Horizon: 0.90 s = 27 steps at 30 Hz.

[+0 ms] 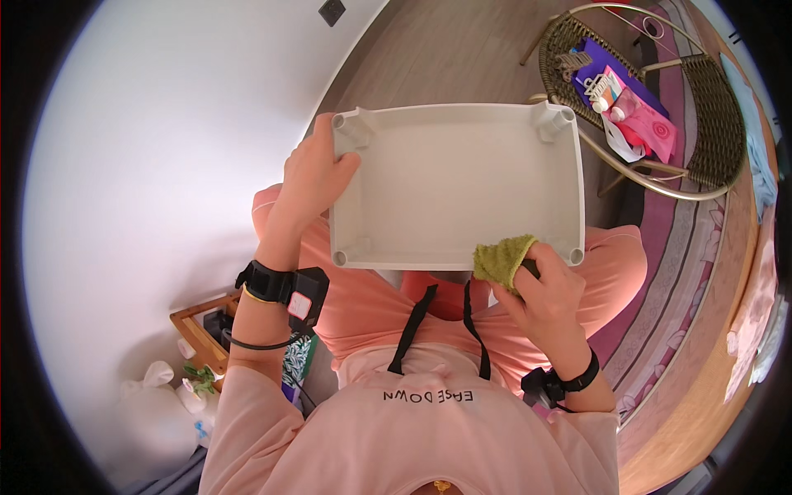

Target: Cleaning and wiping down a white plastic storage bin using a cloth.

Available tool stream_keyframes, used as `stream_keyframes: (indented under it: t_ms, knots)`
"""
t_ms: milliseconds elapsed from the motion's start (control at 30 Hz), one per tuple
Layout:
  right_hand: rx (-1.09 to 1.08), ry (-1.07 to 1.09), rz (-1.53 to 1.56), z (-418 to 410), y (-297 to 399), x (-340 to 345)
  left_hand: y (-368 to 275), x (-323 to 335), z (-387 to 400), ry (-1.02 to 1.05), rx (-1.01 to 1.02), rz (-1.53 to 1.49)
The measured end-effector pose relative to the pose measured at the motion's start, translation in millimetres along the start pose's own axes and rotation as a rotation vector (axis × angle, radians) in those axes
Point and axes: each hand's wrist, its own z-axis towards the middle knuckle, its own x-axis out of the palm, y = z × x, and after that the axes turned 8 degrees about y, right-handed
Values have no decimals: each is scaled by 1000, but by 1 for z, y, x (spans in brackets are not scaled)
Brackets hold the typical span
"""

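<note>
Above my lap is a white plastic tray-like shelf tier [458, 185], its hollow side facing me and a round socket in each corner. My left hand [318, 167] grips its left wall near the far corner, thumb inside the rim. In my right hand [550, 288] is a bunched olive-green terry cloth [502, 260], which lies over the near rim, right of the middle. Part of that rim and the cloth's lower folds are hidden by my fingers.
At the upper right stands a woven chair [711, 124] with a purple bag [619, 74], a pink packet [656, 127] and bottles on it. A wall [185, 124] rises on the left. A wooden rack [201, 334] and a white plush toy [161, 421] are at lower left.
</note>
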Motion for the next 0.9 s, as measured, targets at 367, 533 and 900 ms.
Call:
stream_keyframes:
  t_ms: [367, 533, 900]
  knots:
    - [22, 4, -24, 0, 1, 1, -15, 6, -44, -96, 538, 467]
    - [8, 11, -41, -3, 2, 2, -5, 20, -33, -178, 671, 836]
    - [63, 17, 6, -3, 6, 3, -10, 35, -22, -166, 483, 842]
